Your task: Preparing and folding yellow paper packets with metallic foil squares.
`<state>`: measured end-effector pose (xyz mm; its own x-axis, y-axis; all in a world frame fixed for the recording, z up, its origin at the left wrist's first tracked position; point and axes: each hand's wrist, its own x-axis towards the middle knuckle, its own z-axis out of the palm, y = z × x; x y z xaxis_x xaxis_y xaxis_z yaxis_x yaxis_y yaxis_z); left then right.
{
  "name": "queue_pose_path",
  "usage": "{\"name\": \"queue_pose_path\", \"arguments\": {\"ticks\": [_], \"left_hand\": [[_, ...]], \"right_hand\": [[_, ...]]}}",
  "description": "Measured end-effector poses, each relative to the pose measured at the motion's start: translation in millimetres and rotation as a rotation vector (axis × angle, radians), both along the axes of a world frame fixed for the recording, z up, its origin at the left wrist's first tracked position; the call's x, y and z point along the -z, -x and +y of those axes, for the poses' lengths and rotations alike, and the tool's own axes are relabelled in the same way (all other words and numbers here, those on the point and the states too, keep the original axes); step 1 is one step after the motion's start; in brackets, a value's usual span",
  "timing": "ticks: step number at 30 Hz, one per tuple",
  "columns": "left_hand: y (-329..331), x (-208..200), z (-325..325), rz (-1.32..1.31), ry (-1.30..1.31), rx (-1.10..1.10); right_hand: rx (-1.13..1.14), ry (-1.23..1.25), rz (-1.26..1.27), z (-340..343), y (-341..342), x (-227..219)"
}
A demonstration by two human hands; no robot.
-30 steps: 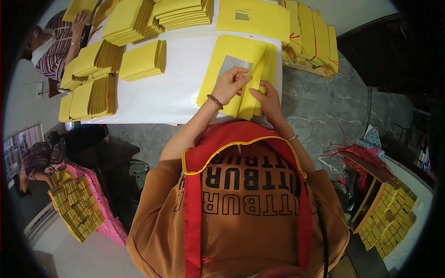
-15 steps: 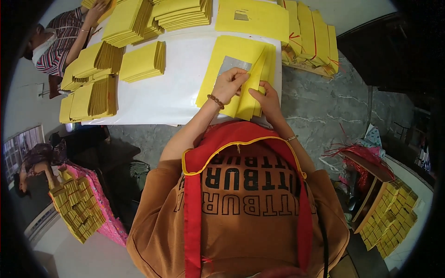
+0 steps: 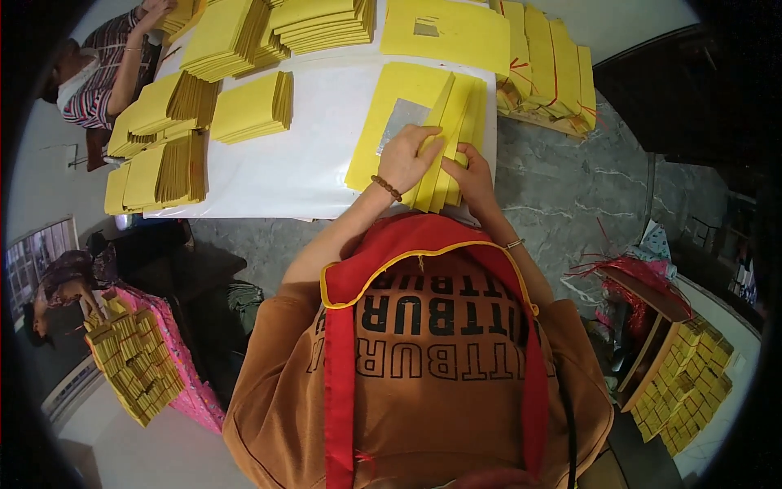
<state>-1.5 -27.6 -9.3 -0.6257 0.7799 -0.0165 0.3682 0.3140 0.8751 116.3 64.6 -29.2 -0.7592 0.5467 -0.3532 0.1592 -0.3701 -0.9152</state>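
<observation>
A stack of yellow paper sheets point(image 3: 391, 88) lies at the near right of the table, a silver patch point(image 3: 405, 122) on its top sheet. Its right-hand sheets are fanned into raised, overlapping folds. My left hand point(image 3: 407, 160), a beaded bracelet at its wrist, rests over the stack beside the silver patch, thumb and forefinger closed at a lifted sheet's edge. At the right margin of the fan, my right hand point(image 3: 474, 178) pinches the sheet edges between thumb and fingers. The exact number of sheets held is hidden.
Folded yellow paper bundles point(image 3: 251, 107) stand along the left and far side of the white table point(image 3: 309, 175). Bundles tied with red string point(image 3: 542, 65) sit beyond its right edge. Another person point(image 3: 102, 85) works at the far left; a crate of yellow bundles point(image 3: 684, 383) stands lower right.
My left hand has shifted slightly, its fingers now flatter over the lifted edge. The raised top sheet has come further left, and the fan is more spread. My right hand stays nearly in place.
</observation>
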Motion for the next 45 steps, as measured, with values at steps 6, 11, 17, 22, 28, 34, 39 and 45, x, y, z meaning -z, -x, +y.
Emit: {"name": "queue_pose_path", "arguments": {"ticks": [6, 11, 17, 22, 28, 34, 39, 45], "left_hand": [[-3, -4, 4, 0.171, 0.038, 0.009], [5, 9, 1, 0.059, -0.029, -0.01], [8, 5, 1, -0.154, 0.039, -0.13], [7, 10, 0, -0.13, 0.0, -0.179], [2, 3, -2, -0.087, -0.067, -0.19], [-3, -3, 0, 0.075, -0.213, -0.111], [1, 1, -2, 0.073, -0.137, -0.019], [1, -2, 2, 0.114, -0.078, -0.032]], "right_hand": [[-0.011, -0.076, 0.012, 1, -1, 5], [-0.009, -0.019, -0.009, 1, 1, -2], [-0.009, -0.076, -0.009, 2, 1, 3], [0.034, 0.003, 0.008, 0, 1, 4], [0.037, 0.057, 0.031, -1, 1, 3], [0.079, 0.056, 0.026, 1, 1, 1], [0.057, 0.075, 0.062, 3, -1, 2], [0.038, 0.05, 0.073, 3, -1, 4]]}}
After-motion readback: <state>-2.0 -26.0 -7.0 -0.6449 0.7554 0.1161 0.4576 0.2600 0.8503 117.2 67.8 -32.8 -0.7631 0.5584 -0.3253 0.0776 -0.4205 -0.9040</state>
